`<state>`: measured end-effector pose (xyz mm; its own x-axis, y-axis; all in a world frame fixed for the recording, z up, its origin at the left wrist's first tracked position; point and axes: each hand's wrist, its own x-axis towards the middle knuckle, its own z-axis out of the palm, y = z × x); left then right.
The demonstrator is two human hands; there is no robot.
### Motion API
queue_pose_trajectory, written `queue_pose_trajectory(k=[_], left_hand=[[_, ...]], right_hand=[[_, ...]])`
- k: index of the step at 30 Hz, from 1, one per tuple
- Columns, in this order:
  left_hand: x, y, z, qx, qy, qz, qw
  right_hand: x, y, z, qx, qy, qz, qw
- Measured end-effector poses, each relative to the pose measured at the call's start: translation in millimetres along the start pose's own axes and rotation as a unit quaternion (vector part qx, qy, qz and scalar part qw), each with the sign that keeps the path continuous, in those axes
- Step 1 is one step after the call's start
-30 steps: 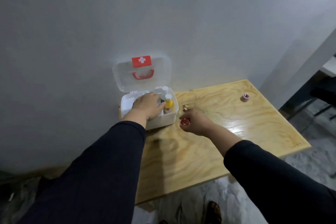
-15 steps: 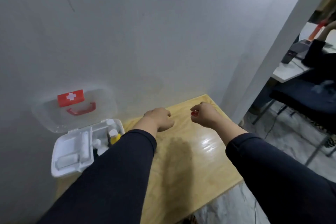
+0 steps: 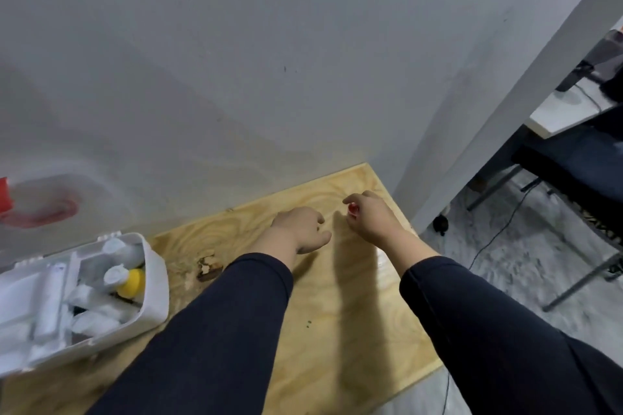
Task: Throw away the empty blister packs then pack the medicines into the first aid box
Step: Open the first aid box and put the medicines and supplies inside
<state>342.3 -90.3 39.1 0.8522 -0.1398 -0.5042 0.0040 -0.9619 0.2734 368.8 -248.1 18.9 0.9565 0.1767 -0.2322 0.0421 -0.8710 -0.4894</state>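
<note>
Our right hand (image 3: 369, 217) was curled nearly closed over the far right corner of the table (image 3: 340, 330), pinching a small red object (image 3: 353, 209) between thumb and fingertips; we could not tell what the object was. Our left hand (image 3: 300, 229) hovered just beside it, fingers loosely curled into a half fist and holding nothing that we could see. Both arms wore dark sleeves (image 3: 215, 330) that stretched across most of the wooden surface.

The first aid box (image 3: 153, 283) sat well to the left of both hands, at the table's left side near the wall (image 3: 236, 61), and ran out of view at the left edge. Its clear lid (image 3: 43, 209) stood open, blurred, with a red handle showing. Inside we saw white bottles (image 3: 114, 274) and a yellow-capped one (image 3: 133, 281) in the near-right compartment; the other compartments held pale shapes too smeared to name.

Between the box and our left sleeve lay a little patch of brown scraps (image 3: 209, 268) on the wood. The stretch of table between our arms was bare, as was the front strip toward the near edge. The right edge ended just beyond our right hand, next to a white pillar (image 3: 505, 104). Past that we saw grey floor (image 3: 505, 266), a trailing cable (image 3: 499, 236) and the metal legs of a desk (image 3: 580, 276).
</note>
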Motion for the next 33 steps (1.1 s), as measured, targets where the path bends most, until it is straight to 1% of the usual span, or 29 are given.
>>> queue_pose_trajectory(k=[6,12,17,21,27,33], left_hand=[[-2,-2,-2,0.004,0.002,-0.015,1.000],[-31,-17,-15,0.002,0.025,-0.036,0.999],[-77,-45,-35,0.000,0.062,-0.049,0.997],[-125,-80,-47,-0.009,0.102,-0.060,0.993],[-192,-153,-46,-0.037,0.148,-0.090,0.984],[-244,-229,-25,-0.053,0.193,-0.121,0.972]], right_hand=[[6,4,1,-0.002,-0.009,-0.008,1.000],[-4,-28,-12,0.016,0.009,-0.038,0.999],[-26,-84,-21,0.012,0.036,-0.096,0.995],[-50,-140,-11,0.016,0.039,-0.136,0.990],[-89,-229,21,-0.002,0.042,-0.214,0.976],[-117,-297,70,-0.019,0.023,-0.251,0.967]])
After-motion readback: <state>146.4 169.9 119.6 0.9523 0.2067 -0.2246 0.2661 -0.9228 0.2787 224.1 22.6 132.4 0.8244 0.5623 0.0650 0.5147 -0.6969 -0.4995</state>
